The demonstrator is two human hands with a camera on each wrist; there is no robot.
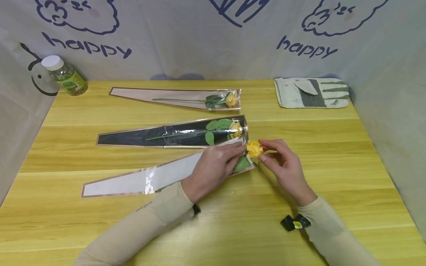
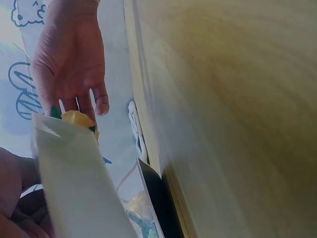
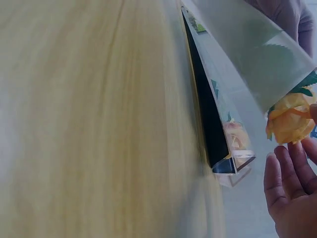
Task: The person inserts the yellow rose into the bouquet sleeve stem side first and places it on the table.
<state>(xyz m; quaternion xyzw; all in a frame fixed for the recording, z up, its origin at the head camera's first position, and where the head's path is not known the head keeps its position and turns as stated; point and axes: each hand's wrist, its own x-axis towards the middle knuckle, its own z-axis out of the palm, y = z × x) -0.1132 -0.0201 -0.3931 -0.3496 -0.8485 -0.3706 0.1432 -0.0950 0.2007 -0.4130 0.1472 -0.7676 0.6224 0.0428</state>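
Observation:
A yellow rose (image 1: 254,149) pokes out of the right, wide end of a white flower sleeve (image 1: 116,184) with a clear front. Its green leaf (image 1: 242,163) shows just inside the mouth. My left hand (image 1: 214,162) grips the sleeve near that mouth, fingertips close to the bloom. From the right, my right hand (image 1: 288,168) holds the bloom between thumb and fingers. In the right wrist view the rose (image 3: 291,119) hangs past the sleeve's edge, with fingers (image 3: 292,168) under it. The left wrist view shows the sleeve (image 2: 79,178) raised off the table, partly hiding the bloom.
Behind lie a black sleeve (image 1: 133,137) and a pinkish sleeve (image 1: 139,93), each with one yellow rose inside. A work glove (image 1: 311,93) rests at the back right. A white-capped bottle (image 1: 68,77) stands at the back left, by the cloth wall (image 1: 199,44).

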